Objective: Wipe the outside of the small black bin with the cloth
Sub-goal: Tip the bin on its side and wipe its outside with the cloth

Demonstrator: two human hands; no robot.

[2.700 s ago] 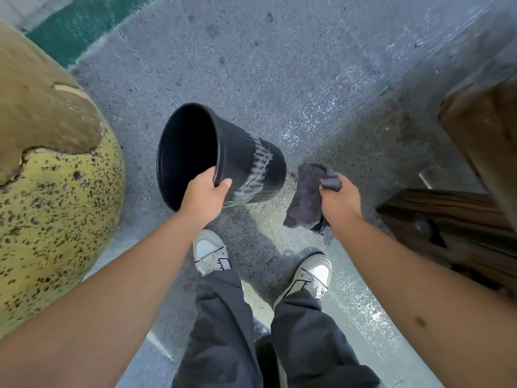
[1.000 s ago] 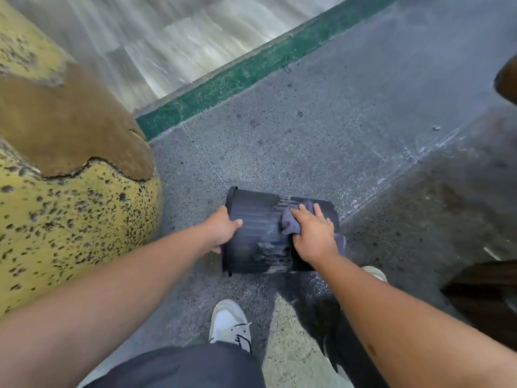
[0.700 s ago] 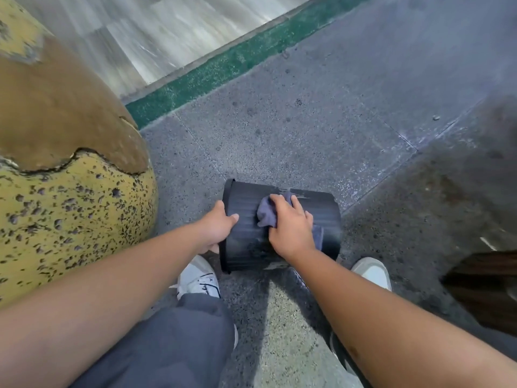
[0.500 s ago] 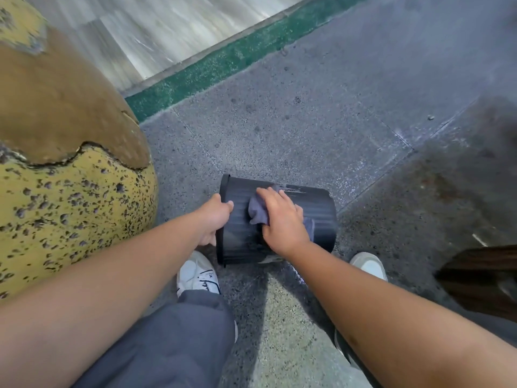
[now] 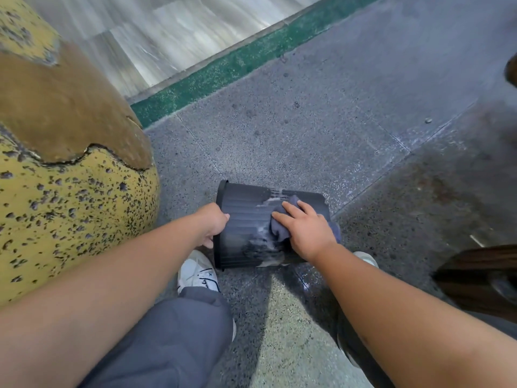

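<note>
The small black ribbed bin lies on its side above the floor, mouth to the left, with pale smears on its wall. My left hand grips the bin's rim at the left end. A grey cloth lies on the bin's upper side, towards the base end. My right hand presses flat on the cloth with its fingers spread and fairly straight; part of the cloth sticks out to the right of the hand.
A big yellow speckled rounded form with a brown top fills the left. Grey stone floor stretches ahead to a green strip. Dark wooden furniture stands at the right. My white shoes stand just below the bin.
My right hand has slid the cloth back to the right along the bin's side, towards the base. My left hand keeps its grip on the rim.
</note>
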